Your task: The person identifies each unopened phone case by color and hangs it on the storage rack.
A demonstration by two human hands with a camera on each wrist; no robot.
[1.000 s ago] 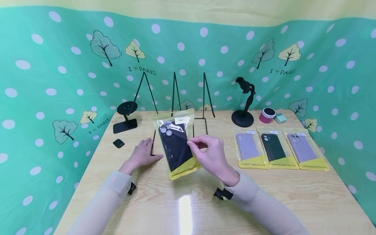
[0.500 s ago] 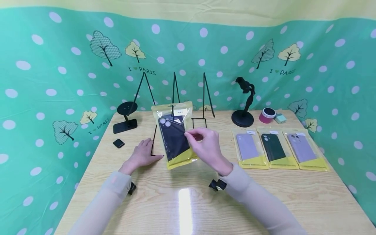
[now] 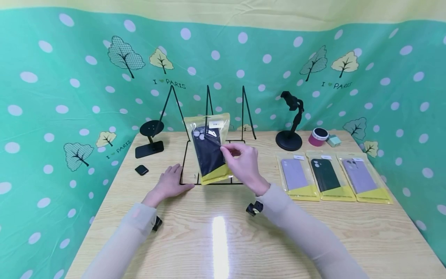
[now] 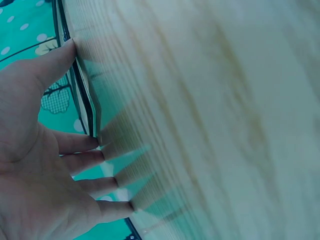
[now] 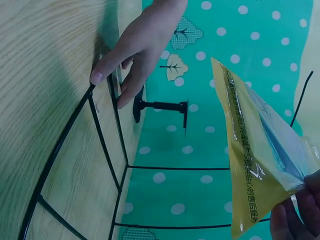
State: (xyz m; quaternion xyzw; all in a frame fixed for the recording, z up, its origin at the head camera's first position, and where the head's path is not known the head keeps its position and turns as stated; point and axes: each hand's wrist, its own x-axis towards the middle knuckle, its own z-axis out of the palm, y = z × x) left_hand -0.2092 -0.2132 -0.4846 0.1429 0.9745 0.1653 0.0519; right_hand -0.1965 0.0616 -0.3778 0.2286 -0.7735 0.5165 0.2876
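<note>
1. Fingers (image 3: pixel 228 150) of the right hand (image 3: pixel 244 164) are pinched on the right edge of a packaged black phone case (image 3: pixel 209 149), which is held tilted above the worktop (image 3: pixel 223 232).
2. From the right wrist view, the yellow back of the packet (image 5: pixel 250 165) is seen, gripped near its lower corner by fingertips (image 5: pixel 295 212).
3. Relaxed, nearly straight fingers (image 4: pixel 80 165) of the left hand (image 3: pixel 168 184) are laid flat on the worktop, and nothing is held by them; the front left corner of a black wire display stand (image 3: pixel 209 116) is touched by them.
4. The packet is held over the stand's base frame, just in front of its upright wires.
5. Three more packaged cases (image 3: pixel 334 176), two lilac and one dark green, are laid side by side on the worktop to the right, well apart from the hands.
6. A black phone holder (image 3: pixel 290 120) with a round base is placed behind them, with a pink roll (image 3: pixel 317 136) and a small pale green block (image 3: pixel 333 141) beside it.
7. A second black holder (image 3: pixel 150 137) and a small dark square piece (image 3: pixel 141 169) are placed at the left.
</note>
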